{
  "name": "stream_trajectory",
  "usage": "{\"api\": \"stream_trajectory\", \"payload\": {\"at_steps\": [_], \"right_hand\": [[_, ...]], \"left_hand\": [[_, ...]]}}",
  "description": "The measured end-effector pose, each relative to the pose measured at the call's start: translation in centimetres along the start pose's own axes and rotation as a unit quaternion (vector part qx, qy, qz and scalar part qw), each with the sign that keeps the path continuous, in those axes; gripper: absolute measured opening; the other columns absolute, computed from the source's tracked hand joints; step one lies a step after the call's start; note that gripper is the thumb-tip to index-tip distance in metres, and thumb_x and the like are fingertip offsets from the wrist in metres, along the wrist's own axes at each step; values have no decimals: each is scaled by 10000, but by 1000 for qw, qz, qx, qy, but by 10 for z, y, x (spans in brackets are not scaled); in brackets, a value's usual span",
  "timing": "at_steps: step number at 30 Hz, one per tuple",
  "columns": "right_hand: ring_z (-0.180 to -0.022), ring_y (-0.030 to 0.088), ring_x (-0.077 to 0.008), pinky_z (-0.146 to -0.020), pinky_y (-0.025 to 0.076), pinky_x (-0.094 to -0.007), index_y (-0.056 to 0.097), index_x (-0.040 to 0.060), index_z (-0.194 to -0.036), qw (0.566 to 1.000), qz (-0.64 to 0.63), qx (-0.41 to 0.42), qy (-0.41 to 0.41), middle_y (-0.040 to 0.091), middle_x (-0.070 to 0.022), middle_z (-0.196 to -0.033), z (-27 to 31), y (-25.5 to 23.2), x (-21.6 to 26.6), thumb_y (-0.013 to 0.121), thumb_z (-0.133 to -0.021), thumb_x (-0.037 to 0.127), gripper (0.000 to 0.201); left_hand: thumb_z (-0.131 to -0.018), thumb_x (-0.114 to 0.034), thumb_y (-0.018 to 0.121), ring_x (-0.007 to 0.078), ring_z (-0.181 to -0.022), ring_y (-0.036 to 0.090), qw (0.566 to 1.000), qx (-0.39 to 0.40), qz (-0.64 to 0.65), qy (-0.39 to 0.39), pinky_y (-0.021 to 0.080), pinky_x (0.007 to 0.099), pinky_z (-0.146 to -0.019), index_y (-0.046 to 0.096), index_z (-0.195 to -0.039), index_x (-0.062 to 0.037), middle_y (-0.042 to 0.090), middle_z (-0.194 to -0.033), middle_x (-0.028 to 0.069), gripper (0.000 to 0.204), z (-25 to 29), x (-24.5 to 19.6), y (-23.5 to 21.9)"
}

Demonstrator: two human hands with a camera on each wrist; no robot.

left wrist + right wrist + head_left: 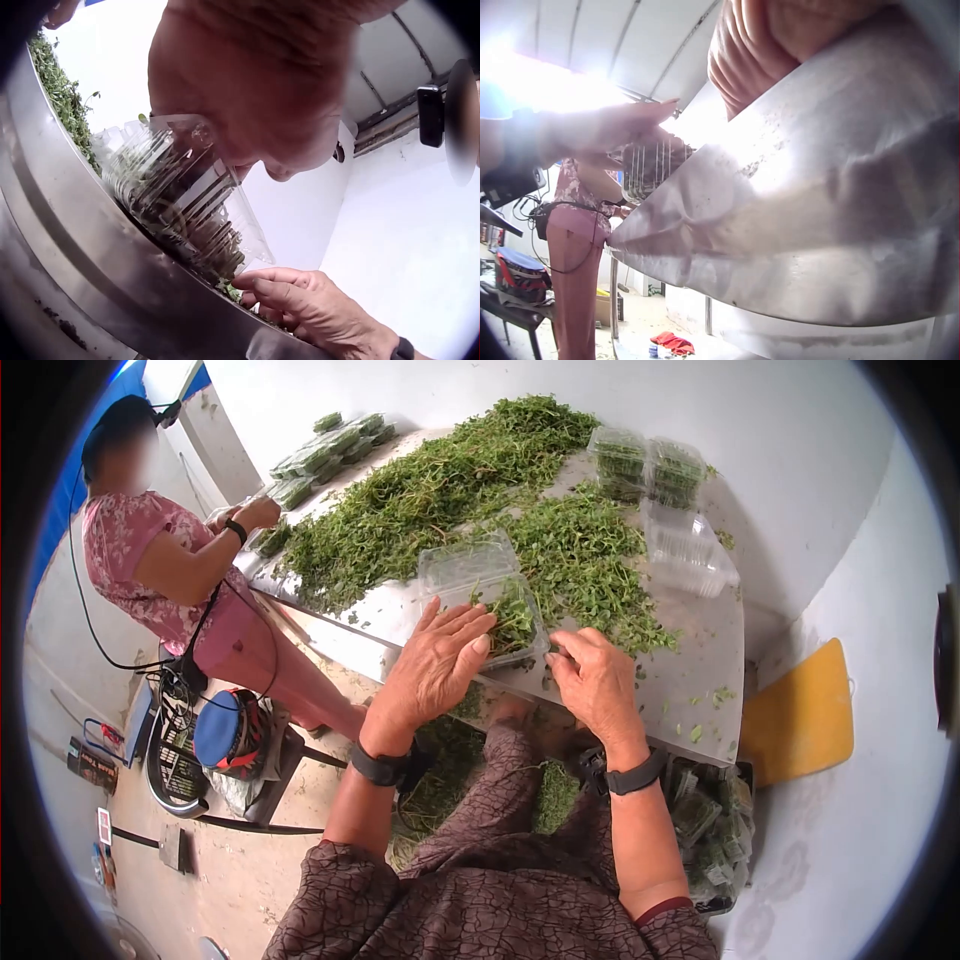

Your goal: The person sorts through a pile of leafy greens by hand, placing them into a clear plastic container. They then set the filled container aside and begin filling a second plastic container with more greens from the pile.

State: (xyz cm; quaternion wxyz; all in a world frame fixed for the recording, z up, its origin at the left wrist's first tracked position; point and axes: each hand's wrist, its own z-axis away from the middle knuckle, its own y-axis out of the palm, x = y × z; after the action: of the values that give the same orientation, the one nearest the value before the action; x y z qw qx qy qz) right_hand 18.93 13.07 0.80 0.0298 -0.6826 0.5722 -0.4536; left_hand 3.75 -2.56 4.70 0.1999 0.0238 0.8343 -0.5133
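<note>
A clear hinged container (520, 650) holding leafy greens (512, 622) lies at the table's near edge, its lid (468, 565) raised on the far side. My left hand (435, 660) is over its left side, fingers extended; in the left wrist view that hand (247, 82) touches the container (187, 202), its fingertips partly hidden. At the right corner is my right hand (597, 685), fingers bent, thumb and forefinger close together. The left wrist view shows this right hand (322, 307) beside some leaves at the container's corner; whether it pinches any cannot be told.
Loose greens (430, 490) spread over the table (700, 690). Filled containers (675, 472) and stacked empty ones (690, 550) stand at the back right; more packs (330, 448) lie far left. Another person (180, 560) stands left. A yellow board (805, 715) leans at right.
</note>
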Motion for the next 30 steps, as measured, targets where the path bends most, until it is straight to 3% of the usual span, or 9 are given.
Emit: {"api": "stream_trajectory", "payload": {"at_steps": [2,5,8,14,16,20,23,27,30], "right_hand": [[-673,622,-305,-589,485,-378,675,51,-947,1000,-14,1,6,626,-108,-802,0,1,-1,687,-771,85,180],[-660,623,-292,-590,482,-368,674,51,-948,999,-30,-4,24,628,-103,-798,0,2,0,689,-773,86,179],[-652,622,-278,-592,480,-360,672,49,-948,999,-31,7,29,630,-97,-796,0,1,2,685,-775,79,176],[-652,624,-271,-605,477,-339,665,25,-934,1000,-13,16,21,621,-99,-787,-3,-3,6,664,-787,59,151],[-654,625,-271,-608,476,-333,663,16,-932,999,-13,23,26,620,-102,-789,-3,-3,7,658,-791,56,147],[-660,630,-265,-613,475,-328,660,-1,-934,998,-35,33,49,622,-113,-799,-3,-3,7,644,-799,52,146],[-662,632,-260,-616,476,-327,659,-5,-938,997,-36,38,54,623,-116,-805,-3,-3,6,640,-802,51,148],[-667,636,-252,-623,479,-321,659,-6,-941,997,-23,44,54,628,-111,-812,-3,-1,2,639,-804,51,150],[-668,638,-249,-625,480,-318,659,-4,-932,996,-40,42,61,631,-108,-814,-3,-3,5,637,-802,49,141]], "left_hand": [[-1001,-445,231,313,-1297,421,999,-16,35,-2,164,458,-1158,548,-1270,-27,524,-1319,174,589,4,2,-3],[-990,-370,295,321,-1302,407,990,-127,65,-2,182,468,-1146,556,-1254,-34,483,-1364,174,501,13,10,-7],[-988,-353,295,321,-1301,408,982,-158,99,-29,188,463,-1145,556,-1245,-23,490,-1357,170,493,19,25,-5],[-1003,-410,229,295,-1336,364,988,-109,102,-23,131,435,-1170,529,-1294,-50,484,-1374,130,551,9,33,0],[-996,-368,293,340,-1321,372,992,-78,100,-6,144,455,-1158,539,-1269,-12,501,-1346,170,512,4,28,2],[-996,-404,283,331,-1316,379,998,-35,14,41,136,469,-1160,602,-1193,-7,572,-1271,141,546,-3,27,-2],[-995,-397,292,336,-1278,418,997,-52,26,49,153,475,-1152,636,-1115,-7,631,-1153,137,533,-2,30,-1],[-995,-386,307,335,-1232,446,998,-49,17,43,156,496,-1143,654,-1044,-20,619,-1133,133,507,-5,24,-6],[-993,-378,320,325,-1210,444,1000,1,22,13,156,519,-1132,662,-975,-30,590,-1147,122,489,-9,20,-11]]}}
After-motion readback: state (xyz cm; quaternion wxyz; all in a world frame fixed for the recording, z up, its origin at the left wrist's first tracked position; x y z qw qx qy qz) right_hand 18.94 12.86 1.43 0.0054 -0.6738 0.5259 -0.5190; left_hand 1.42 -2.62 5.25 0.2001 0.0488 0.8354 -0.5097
